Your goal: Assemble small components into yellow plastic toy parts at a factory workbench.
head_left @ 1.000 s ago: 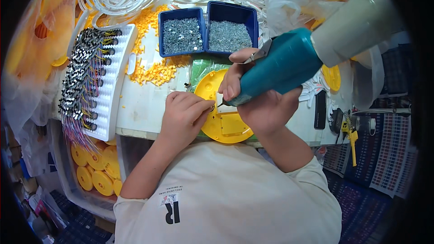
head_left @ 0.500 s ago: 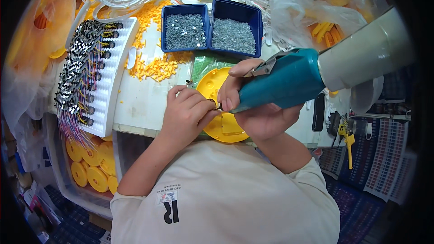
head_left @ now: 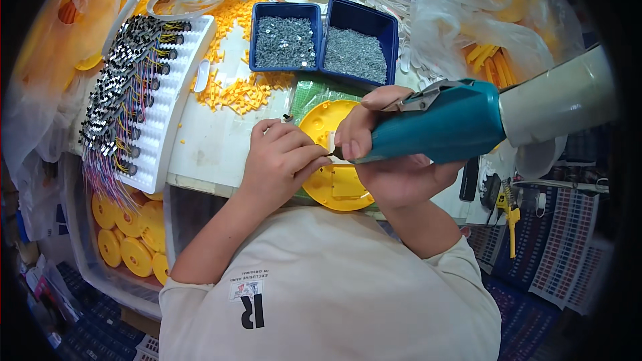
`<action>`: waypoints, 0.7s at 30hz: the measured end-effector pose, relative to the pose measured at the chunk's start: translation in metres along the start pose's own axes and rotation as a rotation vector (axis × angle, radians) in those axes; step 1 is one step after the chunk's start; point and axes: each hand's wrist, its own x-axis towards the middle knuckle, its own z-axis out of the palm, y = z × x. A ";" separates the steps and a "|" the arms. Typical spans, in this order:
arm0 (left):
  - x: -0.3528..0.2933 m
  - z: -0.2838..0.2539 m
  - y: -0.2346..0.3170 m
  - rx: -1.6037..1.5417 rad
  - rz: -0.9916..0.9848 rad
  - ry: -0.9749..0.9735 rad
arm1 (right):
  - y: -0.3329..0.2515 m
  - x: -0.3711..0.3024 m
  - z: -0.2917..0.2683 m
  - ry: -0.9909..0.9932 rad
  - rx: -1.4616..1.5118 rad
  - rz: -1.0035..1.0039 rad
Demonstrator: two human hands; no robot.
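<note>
My right hand (head_left: 394, 180) is wrapped around a teal power screwdriver (head_left: 438, 120) with a metal lever on its side. Its dark bit (head_left: 336, 153) points left toward the pinched fingertips of my left hand (head_left: 284, 164). What those fingertips hold is too small to make out. A small dark-and-white piece (head_left: 287, 118) shows just beyond my left knuckles; whether I hold it cannot be told. Beneath both hands lies a round yellow plastic shell (head_left: 348, 190), partly covered by my fingers and the tool.
Two blue bins (head_left: 358, 10) of small metal parts stand behind the shell. Yellow plastic bits (head_left: 241, 97) are scattered left of them. A white foam tray (head_left: 179, 87) carries wired components. Yellow discs (head_left: 137, 261) fill a lower bin. A black phone-like slab (head_left: 469, 179) lies at right.
The view has shifted slightly, so the bench appears turned. The screwdriver's rear end sits lower in the picture, and the dark bit shows more plainly beside my left fingertips.
</note>
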 end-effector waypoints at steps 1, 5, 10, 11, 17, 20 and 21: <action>0.000 0.000 0.000 -0.009 0.006 0.001 | 0.002 -0.002 0.002 0.053 0.032 -0.016; -0.001 0.000 -0.001 -0.030 -0.001 0.015 | 0.000 0.003 -0.001 0.013 0.058 -0.008; -0.001 -0.002 0.000 -0.021 0.007 0.008 | -0.003 0.002 -0.004 -0.005 0.042 0.088; 0.000 -0.004 0.001 -0.023 0.007 0.008 | -0.001 0.001 -0.005 0.022 0.026 0.083; -0.015 -0.019 -0.003 0.128 0.038 -0.037 | 0.013 0.006 -0.013 0.106 -0.108 0.029; -0.022 -0.020 -0.002 0.090 0.115 -0.157 | 0.020 0.009 -0.018 0.101 -0.097 0.009; -0.024 -0.018 -0.003 0.078 0.109 -0.173 | 0.023 0.007 -0.019 0.099 -0.097 0.012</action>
